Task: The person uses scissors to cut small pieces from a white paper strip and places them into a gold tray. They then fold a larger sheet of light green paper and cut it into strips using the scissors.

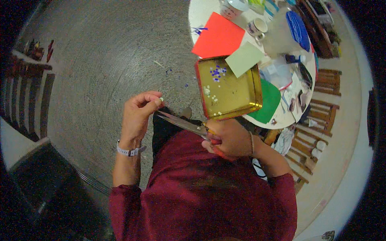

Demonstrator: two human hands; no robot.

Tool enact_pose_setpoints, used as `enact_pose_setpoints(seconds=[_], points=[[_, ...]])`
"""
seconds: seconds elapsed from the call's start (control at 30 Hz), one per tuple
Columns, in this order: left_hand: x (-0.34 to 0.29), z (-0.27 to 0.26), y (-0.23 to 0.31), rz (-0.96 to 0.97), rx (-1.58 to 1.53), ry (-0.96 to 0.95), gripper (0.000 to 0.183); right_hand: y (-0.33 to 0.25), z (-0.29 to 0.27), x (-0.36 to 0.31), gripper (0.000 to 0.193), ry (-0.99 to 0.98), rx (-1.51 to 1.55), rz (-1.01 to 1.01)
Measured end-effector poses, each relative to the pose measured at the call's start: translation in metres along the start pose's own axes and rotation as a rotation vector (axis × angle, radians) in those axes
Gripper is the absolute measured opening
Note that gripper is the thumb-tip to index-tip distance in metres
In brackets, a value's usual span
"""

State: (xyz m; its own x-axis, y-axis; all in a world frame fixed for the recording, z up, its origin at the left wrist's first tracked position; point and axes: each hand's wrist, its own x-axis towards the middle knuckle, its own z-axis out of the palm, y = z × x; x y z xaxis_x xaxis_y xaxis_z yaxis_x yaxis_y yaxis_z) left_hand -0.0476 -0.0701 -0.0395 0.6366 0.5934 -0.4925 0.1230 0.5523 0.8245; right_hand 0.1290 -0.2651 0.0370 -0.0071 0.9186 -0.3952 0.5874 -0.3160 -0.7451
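Between the thumb and fingertips of my left hand [138, 114] is a small pale piece [161, 100], likely paper by its look. My right hand [231, 138] grips a pair of scissors [181, 123] by its orange-red handles. The long blades point left toward my left fingertips, a little below the pale piece and apart from it. Just beyond my right hand, a gold-coloured tin tray [237, 93] with a red outer edge rests at the table's near left. Small blue dots [217, 72] and whitish bits [209, 91] lie scattered inside it.
A pale green sheet [244, 59] overlaps the tin's far corner. Red paper [219, 35], green paper [265, 100], a mug [257, 27] and a blue bundle [298, 30] crowd the white round table [196, 12]. Wooden chairs [323, 116] stand right; scraps [168, 72] dot the floor.
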Motion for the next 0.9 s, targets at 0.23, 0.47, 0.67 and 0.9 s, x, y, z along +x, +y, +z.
enact_pose_setpoints(seconds=[0.23, 0.47, 0.67, 0.9], points=[[0.027, 0.043, -0.035, 0.017, 0.216, -0.133, 0.008, 0.035, -0.021, -0.066, 0.025, 0.28, 0.03, 0.192], [0.056, 0.109, -0.053, 0.019, 0.512, -0.19, 0.01, 0.039, -0.029, -0.104, 0.02, 0.419, 0.351, 0.564], [0.081, 0.119, -0.079, 0.062, 0.611, -0.226, 0.014, 0.076, -0.002, -0.123, 0.022, 0.555, 0.202, 0.412], [0.082, 0.125, -0.075, -0.08, 0.553, -0.164, 0.012, 0.09, -0.006, -0.129, 0.022, 0.564, 0.225, 0.522]])
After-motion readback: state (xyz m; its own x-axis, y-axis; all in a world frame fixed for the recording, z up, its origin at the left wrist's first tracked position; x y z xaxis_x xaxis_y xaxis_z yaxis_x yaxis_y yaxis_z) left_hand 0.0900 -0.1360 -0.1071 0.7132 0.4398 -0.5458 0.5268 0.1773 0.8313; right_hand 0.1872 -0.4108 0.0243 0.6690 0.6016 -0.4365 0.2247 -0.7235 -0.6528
